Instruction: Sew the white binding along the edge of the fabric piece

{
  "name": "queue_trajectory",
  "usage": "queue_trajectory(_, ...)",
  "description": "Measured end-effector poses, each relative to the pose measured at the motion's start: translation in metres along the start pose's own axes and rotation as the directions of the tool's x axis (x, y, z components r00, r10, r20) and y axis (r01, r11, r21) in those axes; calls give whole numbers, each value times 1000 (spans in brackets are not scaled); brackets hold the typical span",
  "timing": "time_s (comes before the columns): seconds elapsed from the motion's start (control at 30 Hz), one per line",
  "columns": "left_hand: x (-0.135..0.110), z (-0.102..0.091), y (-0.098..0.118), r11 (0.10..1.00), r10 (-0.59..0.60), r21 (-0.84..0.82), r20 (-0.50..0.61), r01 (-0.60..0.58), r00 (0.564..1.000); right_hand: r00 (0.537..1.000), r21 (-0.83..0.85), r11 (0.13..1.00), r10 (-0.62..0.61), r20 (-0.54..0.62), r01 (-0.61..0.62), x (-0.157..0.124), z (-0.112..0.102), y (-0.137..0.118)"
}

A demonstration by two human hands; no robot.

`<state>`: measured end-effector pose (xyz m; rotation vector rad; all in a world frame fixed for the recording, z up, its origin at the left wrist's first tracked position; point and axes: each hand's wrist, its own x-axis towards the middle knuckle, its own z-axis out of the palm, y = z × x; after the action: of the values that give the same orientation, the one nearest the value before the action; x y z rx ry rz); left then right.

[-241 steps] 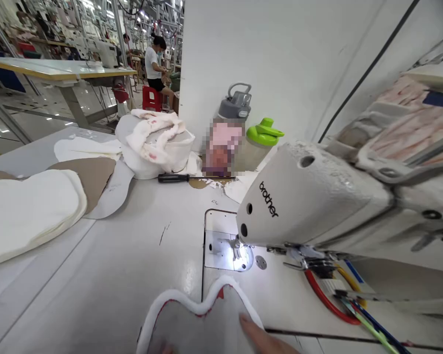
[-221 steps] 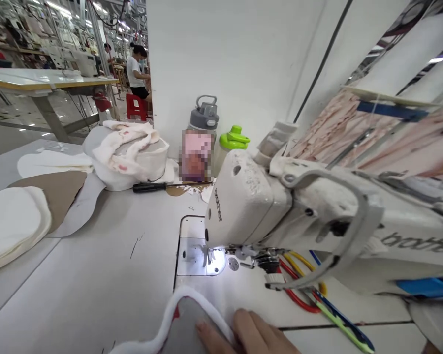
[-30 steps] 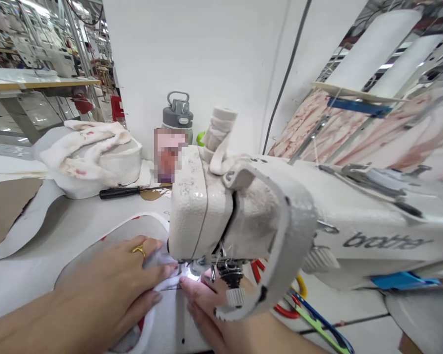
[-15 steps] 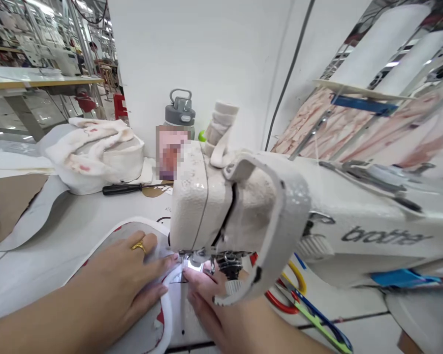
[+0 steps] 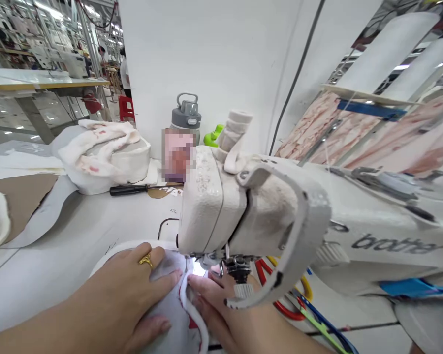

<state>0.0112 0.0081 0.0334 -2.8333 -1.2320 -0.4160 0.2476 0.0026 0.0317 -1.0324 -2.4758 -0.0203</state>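
Note:
Both my hands lie on a grey-white fabric piece (image 5: 166, 309) with white binding and red marks along its edge, in front of the Brother sewing machine head (image 5: 210, 211). My left hand (image 5: 133, 280), wearing a gold ring, presses flat on the fabric beside the presser foot (image 5: 203, 260). My right hand (image 5: 214, 307) holds the white bound edge just below the foot, partly under the machine's curved guard. The needle area is mostly hidden by the machine head and my fingers.
A black-handled screwdriver (image 5: 133, 190) lies before a white padded bundle (image 5: 103, 157). A brown pattern card (image 5: 22, 196) is on the left. A blurred item (image 5: 177, 155) and bottles stand by the wall. Red-handled scissors (image 5: 280, 309) lie right of the machine.
The fabric piece has turned slightly under my hands, and its white edge now runs further right below the foot. The view has shifted a little to the left.

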Motion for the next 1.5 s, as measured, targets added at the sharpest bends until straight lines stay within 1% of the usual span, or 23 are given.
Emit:
queue_trajectory(0.07,1,0,3,998,25,50,7,-25,1000,999,15,999,38,-1,-37,0,1,1)
queue_trajectory(0.17,2,3,6,993,40,111,-95,-30,995,996,57,995,88,-20,-87,-1,1,3)
queue_trajectory(0.23,-1,8,7,989,78,131,-116,-63,990,996,89,992,86,-8,-85,-1,-2,6)
queue_trajectory(0.27,-4,12,7,987,93,139,-118,-77,989,997,117,991,65,30,-68,0,-5,7)
queue_trajectory(0.33,-10,21,8,984,108,155,-166,-83,980,989,159,987,0,145,-23,1,-11,8)
queue_trajectory(0.4,-17,30,10,984,86,172,-214,-49,973,961,152,988,-57,270,16,1,-16,8)
queue_trajectory(0.47,-20,36,13,986,44,165,-195,-11,980,938,125,992,-62,341,20,1,-18,7)
queue_trajectory(0.53,-18,37,17,992,2,127,-136,16,991,944,123,992,-33,327,-8,0,-18,6)
queue_trajectory(0.57,-14,36,18,994,-18,102,-128,31,992,952,135,991,-24,305,-18,1,-17,6)
queue_trajectory(0.63,-5,32,22,997,-32,68,-147,42,989,968,150,989,-22,251,-17,1,-15,7)
queue_trajectory(0.73,7,28,25,997,-33,61,-171,44,985,989,110,994,4,145,-20,1,-12,8)
queue_trajectory(0.8,8,27,27,997,-27,63,-182,39,983,996,55,997,42,82,-46,-1,-9,8)
queue_trajectory(0.83,7,27,27,997,-23,66,-186,36,982,996,31,998,58,71,-60,-2,-7,8)
queue_trajectory(0.93,1,28,26,993,5,116,-188,17,982,987,-38,995,93,133,-89,-5,-1,8)
queue_trajectory(1.03,-3,27,23,975,90,215,-170,-52,981,977,-111,989,112,181,-93,-3,5,9)
queue_trajectory(1.13,-2,25,22,953,175,277,-175,-122,969,982,-153,984,118,149,-95,0,7,11)
queue_trajectory(1.2,-1,23,21,946,199,292,-187,-139,962,986,-179,979,120,116,-98,0,8,12)
queue_trajectory(1.3,1,21,21,942,199,306,-175,-139,964,993,-193,980,74,89,-56,-2,8,12)
queue_trajectory(1.4,4,19,21,939,206,311,-179,-143,962,996,-183,982,64,61,-52,-5,9,13)
queue_trajectory(1.5,8,15,22,946,201,297,-231,-128,952,996,-159,985,72,49,-64,-6,9,12)
